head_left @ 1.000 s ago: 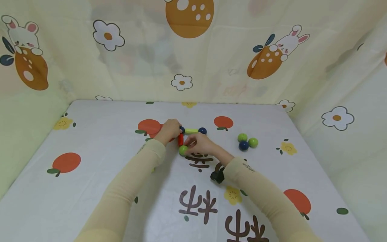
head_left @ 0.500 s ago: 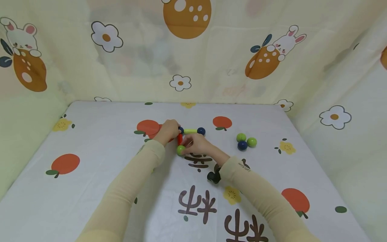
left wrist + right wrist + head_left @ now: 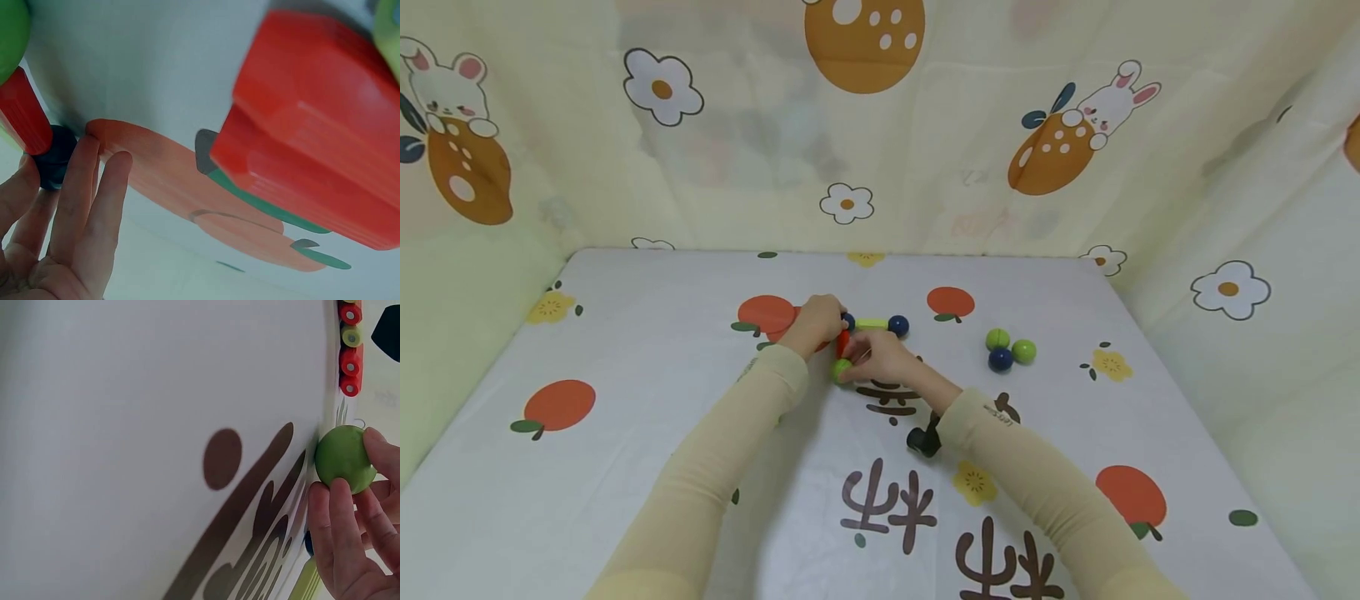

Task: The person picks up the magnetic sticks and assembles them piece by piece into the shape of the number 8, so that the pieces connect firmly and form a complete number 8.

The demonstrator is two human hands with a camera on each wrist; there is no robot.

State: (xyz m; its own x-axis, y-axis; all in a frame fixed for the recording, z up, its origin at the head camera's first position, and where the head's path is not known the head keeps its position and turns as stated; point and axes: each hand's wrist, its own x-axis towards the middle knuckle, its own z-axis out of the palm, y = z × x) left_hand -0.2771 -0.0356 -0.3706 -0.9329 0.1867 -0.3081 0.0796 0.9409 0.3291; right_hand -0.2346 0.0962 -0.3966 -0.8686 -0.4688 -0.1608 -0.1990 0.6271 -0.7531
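My left hand (image 3: 818,322) grips a dark blue ball (image 3: 55,165) between thumb and fingers. From that ball a red stick (image 3: 842,343) runs toward me, and a yellow-green stick (image 3: 872,324) goes right to another dark blue ball (image 3: 898,326). At the red stick's near end is a green ball (image 3: 342,459), pinched by the thumb and fingertips of my right hand (image 3: 883,358). In the head view that hand covers part of the green ball. Large in the left wrist view lie loose red sticks (image 3: 312,125), beside the left hand.
Two green balls (image 3: 1024,351) and a dark blue ball (image 3: 1000,359) sit together on the right of the table. A row of red and yellow-green sticks (image 3: 350,359) shows in the right wrist view. A black device (image 3: 923,440) is at my right cuff.
My right hand has shifted slightly left with the green ball, and the red stick's near end has swung left. My left hand stays on the blue ball.
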